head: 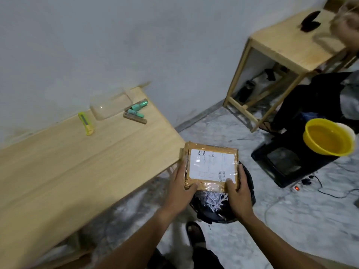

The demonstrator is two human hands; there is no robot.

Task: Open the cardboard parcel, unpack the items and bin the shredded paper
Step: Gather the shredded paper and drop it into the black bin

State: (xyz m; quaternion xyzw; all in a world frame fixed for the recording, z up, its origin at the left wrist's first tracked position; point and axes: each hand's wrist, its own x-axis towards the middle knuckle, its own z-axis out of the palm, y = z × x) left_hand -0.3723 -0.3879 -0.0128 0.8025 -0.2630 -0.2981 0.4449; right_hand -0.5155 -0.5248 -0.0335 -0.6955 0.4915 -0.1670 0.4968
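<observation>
Both your hands grip the parcel point(211, 166), left hand point(181, 188) and right hand point(240, 191) curled round its near corners, over the bin point(249, 188) at 6 o'clock. Unpacked items point(136, 111) lie on the table point(58, 171) at 10; shredded paper point(211, 200) spills binward. The table edge sits just left; open floor lies right.

Crowded over the bin, open across the near tabletop

Bin point(249, 183) mouth almost wholly roofed by the cardboard parcel point(211, 167), gripped at either side by left hand point(181, 188) and right hand point(238, 193); only a near gap showing shredded paper point(212, 199); wide bare run of table point(68, 171) to the left; far end taken up by yellow cutter point(86, 123), clear tub point(110, 106), green tubes point(137, 111); floor to the right blocked by black crate point(287, 164) and yellow bowl point(329, 139).
</observation>
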